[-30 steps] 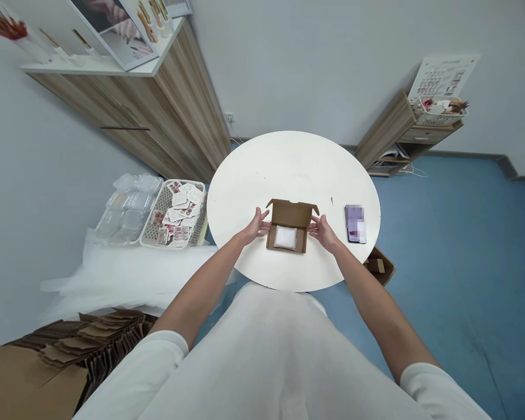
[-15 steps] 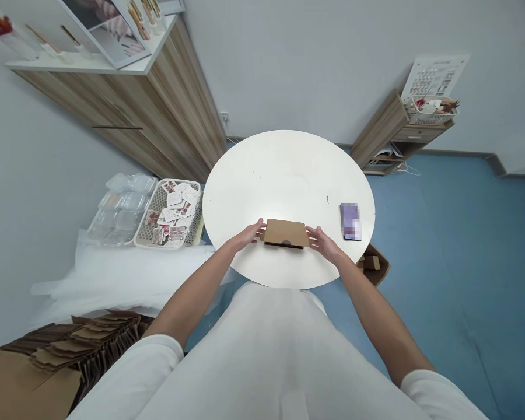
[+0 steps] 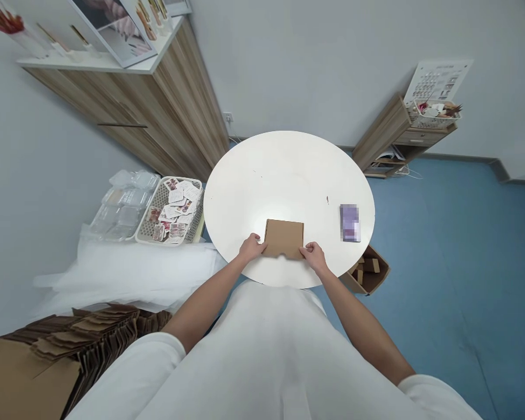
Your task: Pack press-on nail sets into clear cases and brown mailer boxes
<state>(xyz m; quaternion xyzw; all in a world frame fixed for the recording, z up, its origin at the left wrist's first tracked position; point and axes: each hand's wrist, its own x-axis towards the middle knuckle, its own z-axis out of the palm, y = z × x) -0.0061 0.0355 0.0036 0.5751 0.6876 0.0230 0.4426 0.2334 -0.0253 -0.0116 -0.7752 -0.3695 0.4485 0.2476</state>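
Note:
A flat brown cardboard box rests near the front edge of the round white table. Its top panel faces up, with a small notch in the middle of the near edge. My left hand has closed its thumb and fingers on the near left corner. At the near right corner, my right hand pinches the cardboard in the same way. What lies inside the box is hidden.
A purple item, pixelated, lies at the table's right. An open carton with small boxes stands below. On the left are a white basket of cards, clear plastic trays, white sheets and stacked flat cardboard.
Both hands have come from the box's sides, where fingers were spread, to its near corners and closed there. The top panel now shows larger and reaches further toward me.

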